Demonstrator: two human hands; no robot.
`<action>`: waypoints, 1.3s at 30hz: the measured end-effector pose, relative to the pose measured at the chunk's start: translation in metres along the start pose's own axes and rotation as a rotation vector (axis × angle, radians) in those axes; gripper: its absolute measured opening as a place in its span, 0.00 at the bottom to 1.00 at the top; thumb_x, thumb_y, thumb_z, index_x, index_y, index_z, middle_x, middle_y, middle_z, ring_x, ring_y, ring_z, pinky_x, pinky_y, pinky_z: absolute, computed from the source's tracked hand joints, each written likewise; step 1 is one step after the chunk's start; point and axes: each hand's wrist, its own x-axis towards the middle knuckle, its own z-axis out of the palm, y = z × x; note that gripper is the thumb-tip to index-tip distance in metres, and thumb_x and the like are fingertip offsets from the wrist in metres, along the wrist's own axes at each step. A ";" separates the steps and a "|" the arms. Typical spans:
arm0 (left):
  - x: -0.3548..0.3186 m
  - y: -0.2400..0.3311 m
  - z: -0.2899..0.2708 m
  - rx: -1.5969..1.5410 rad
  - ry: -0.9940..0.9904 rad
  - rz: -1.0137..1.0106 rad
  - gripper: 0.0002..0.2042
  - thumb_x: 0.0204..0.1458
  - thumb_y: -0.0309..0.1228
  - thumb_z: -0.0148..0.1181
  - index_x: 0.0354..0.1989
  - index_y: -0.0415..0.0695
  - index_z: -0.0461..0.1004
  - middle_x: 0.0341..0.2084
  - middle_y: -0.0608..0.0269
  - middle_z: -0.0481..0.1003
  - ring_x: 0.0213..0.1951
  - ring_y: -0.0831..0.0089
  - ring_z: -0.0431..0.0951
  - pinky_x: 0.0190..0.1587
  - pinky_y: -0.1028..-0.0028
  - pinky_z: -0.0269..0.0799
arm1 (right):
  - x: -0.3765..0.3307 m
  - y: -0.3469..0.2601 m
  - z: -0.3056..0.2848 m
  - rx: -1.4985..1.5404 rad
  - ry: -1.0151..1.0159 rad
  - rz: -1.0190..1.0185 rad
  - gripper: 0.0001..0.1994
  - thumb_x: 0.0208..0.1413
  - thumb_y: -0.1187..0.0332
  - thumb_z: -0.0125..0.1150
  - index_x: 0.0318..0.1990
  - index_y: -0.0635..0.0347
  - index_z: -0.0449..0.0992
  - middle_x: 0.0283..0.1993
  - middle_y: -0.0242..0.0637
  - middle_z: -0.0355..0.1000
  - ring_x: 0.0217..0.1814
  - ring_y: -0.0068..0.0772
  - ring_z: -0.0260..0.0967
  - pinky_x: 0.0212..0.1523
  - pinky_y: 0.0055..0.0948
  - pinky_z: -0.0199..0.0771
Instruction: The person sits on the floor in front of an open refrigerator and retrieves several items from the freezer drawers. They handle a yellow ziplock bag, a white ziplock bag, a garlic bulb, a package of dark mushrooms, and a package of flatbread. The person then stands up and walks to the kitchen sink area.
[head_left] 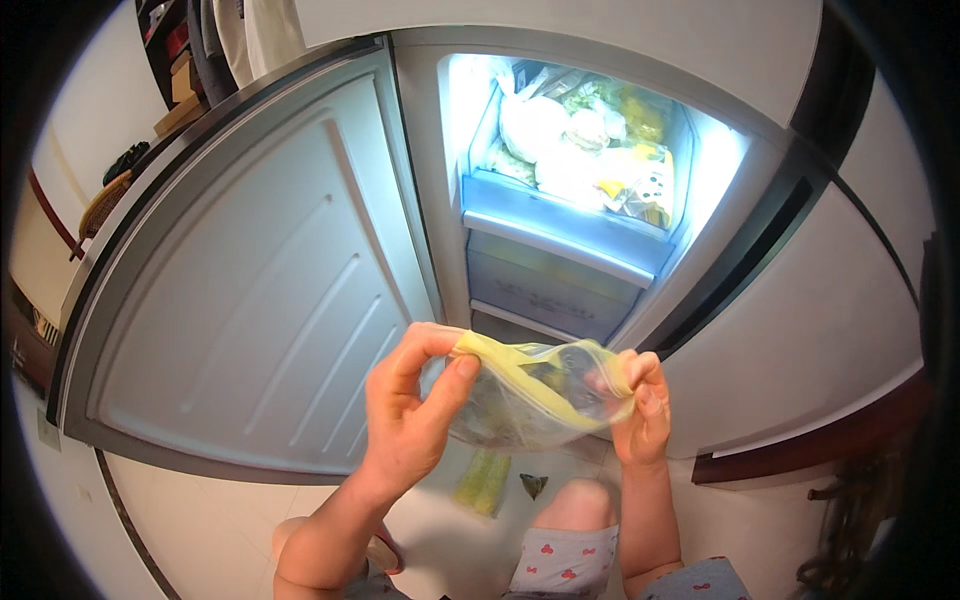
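A clear plastic zip bag [510,415] with a yellow strip along its top hangs in front of me, its mouth spread apart. My left hand [408,400] pinches the left end of the strip between thumb and fingers. At the other end, my right hand [642,405] grips the yellow edge with curled fingers. Whether anything lies inside the bag I cannot make out through the glare and folds. Beyond the bag stands the freezer, where the upper drawer [560,240] holds several bagged foods, among them a white bag [533,128] and a yellow-and-white package [640,178].
The white freezer door [250,290] is swung out to the left. Lower drawers [545,285] sit under the upper one. On the tiled floor below the bag lie a yellow-green package [483,483] and a small dark triangular piece [534,486], close to my legs.
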 end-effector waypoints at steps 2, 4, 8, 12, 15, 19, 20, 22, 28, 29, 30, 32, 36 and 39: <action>0.003 -0.003 0.001 0.158 -0.017 0.098 0.05 0.56 0.21 0.59 0.39 0.39 0.77 0.36 0.64 0.76 0.41 0.73 0.71 0.47 0.73 0.66 | 0.008 -0.005 0.007 -0.389 -0.010 -0.148 0.21 0.56 0.51 0.63 0.45 0.61 0.70 0.46 0.38 0.69 0.51 0.34 0.65 0.55 0.38 0.65; 0.006 -0.004 0.000 0.305 -0.032 0.182 0.05 0.55 0.20 0.59 0.39 0.39 0.77 0.35 0.63 0.77 0.40 0.70 0.72 0.47 0.72 0.66 | 0.022 -0.016 0.034 -0.763 -0.077 -0.284 0.23 0.54 0.53 0.66 0.49 0.61 0.71 0.50 0.41 0.70 0.54 0.36 0.66 0.55 0.38 0.65; 0.009 -0.011 -0.002 0.483 -0.062 0.263 0.05 0.53 0.20 0.61 0.38 0.39 0.77 0.33 0.61 0.77 0.39 0.66 0.72 0.47 0.70 0.67 | 0.046 -0.015 0.072 -1.056 -0.212 -0.354 0.13 0.50 0.64 0.69 0.41 0.58 0.77 0.42 0.38 0.74 0.45 0.38 0.70 0.47 0.35 0.65; 0.004 -0.017 0.000 0.413 0.016 0.120 0.05 0.53 0.21 0.62 0.38 0.40 0.77 0.31 0.61 0.76 0.38 0.65 0.72 0.45 0.69 0.68 | 0.053 -0.002 0.084 -1.059 -0.185 -0.336 0.04 0.49 0.72 0.68 0.31 0.58 0.78 0.30 0.33 0.73 0.34 0.38 0.70 0.38 0.35 0.64; 0.006 -0.013 0.000 0.406 0.004 0.076 0.05 0.52 0.22 0.64 0.37 0.40 0.77 0.30 0.60 0.76 0.37 0.64 0.72 0.44 0.69 0.68 | 0.049 0.001 0.084 -1.028 -0.160 -0.342 0.05 0.49 0.72 0.68 0.32 0.58 0.77 0.31 0.33 0.73 0.34 0.38 0.70 0.38 0.35 0.64; 0.006 -0.015 -0.003 0.487 -0.078 0.140 0.05 0.52 0.23 0.64 0.37 0.40 0.77 0.30 0.60 0.76 0.37 0.64 0.72 0.44 0.69 0.68 | 0.041 0.006 0.080 -1.028 -0.164 -0.342 0.06 0.49 0.72 0.68 0.34 0.58 0.77 0.32 0.33 0.72 0.35 0.39 0.70 0.38 0.35 0.65; 0.004 -0.016 -0.003 0.493 -0.077 0.151 0.05 0.52 0.23 0.64 0.36 0.39 0.77 0.30 0.60 0.76 0.38 0.64 0.72 0.44 0.69 0.68 | 0.040 0.007 0.080 -1.043 -0.174 -0.354 0.06 0.49 0.72 0.68 0.34 0.58 0.76 0.32 0.33 0.72 0.35 0.39 0.70 0.39 0.35 0.65; 0.001 -0.018 -0.004 0.488 -0.060 0.170 0.04 0.53 0.23 0.64 0.36 0.39 0.77 0.31 0.61 0.76 0.39 0.65 0.72 0.48 0.67 0.67 | 0.040 0.003 0.087 -1.046 -0.180 -0.357 0.06 0.49 0.71 0.68 0.34 0.57 0.76 0.32 0.32 0.72 0.35 0.38 0.70 0.39 0.35 0.65; -0.002 -0.022 -0.006 0.292 0.067 0.176 0.03 0.56 0.24 0.61 0.36 0.40 0.75 0.34 0.62 0.75 0.40 0.68 0.71 0.49 0.68 0.66 | 0.039 0.012 0.081 -1.227 -0.170 -0.445 0.07 0.47 0.72 0.69 0.34 0.54 0.77 0.32 0.31 0.72 0.36 0.37 0.70 0.40 0.34 0.65; -0.004 -0.020 -0.010 0.136 0.154 0.088 0.03 0.58 0.25 0.61 0.37 0.40 0.74 0.34 0.63 0.75 0.40 0.71 0.71 0.50 0.68 0.66 | 0.037 0.015 0.074 -1.268 -0.157 -0.445 0.08 0.46 0.72 0.69 0.34 0.54 0.77 0.33 0.31 0.72 0.37 0.37 0.70 0.40 0.34 0.65; -0.004 -0.017 -0.016 -0.016 0.240 0.003 0.03 0.60 0.26 0.60 0.38 0.41 0.74 0.35 0.64 0.75 0.41 0.73 0.70 0.51 0.67 0.66 | 0.035 0.019 0.064 -1.282 -0.124 -0.413 0.08 0.45 0.73 0.69 0.33 0.54 0.77 0.32 0.31 0.72 0.37 0.37 0.70 0.40 0.34 0.65; 0.000 -0.005 -0.025 -0.013 0.124 0.094 0.05 0.62 0.30 0.58 0.39 0.42 0.73 0.36 0.66 0.74 0.42 0.77 0.70 0.60 0.63 0.64 | 0.029 0.024 0.041 -1.321 -0.055 -0.349 0.09 0.44 0.74 0.69 0.33 0.54 0.77 0.32 0.30 0.72 0.37 0.37 0.69 0.41 0.34 0.65; -0.001 -0.005 -0.019 -0.124 0.165 0.084 0.07 0.62 0.34 0.57 0.38 0.43 0.70 0.35 0.64 0.74 0.41 0.74 0.74 0.66 0.48 0.61 | 0.024 0.031 0.032 -0.848 0.017 -0.089 0.13 0.49 0.75 0.69 0.42 0.57 0.74 0.38 0.31 0.73 0.42 0.29 0.71 0.45 0.30 0.69; -0.001 -0.004 -0.023 -0.246 0.189 0.033 0.09 0.63 0.36 0.58 0.38 0.44 0.69 0.35 0.63 0.75 0.41 0.72 0.76 0.65 0.47 0.63 | 0.020 0.036 0.015 -0.292 0.049 0.087 0.11 0.57 0.70 0.67 0.45 0.59 0.73 0.43 0.29 0.73 0.44 0.20 0.70 0.46 0.23 0.71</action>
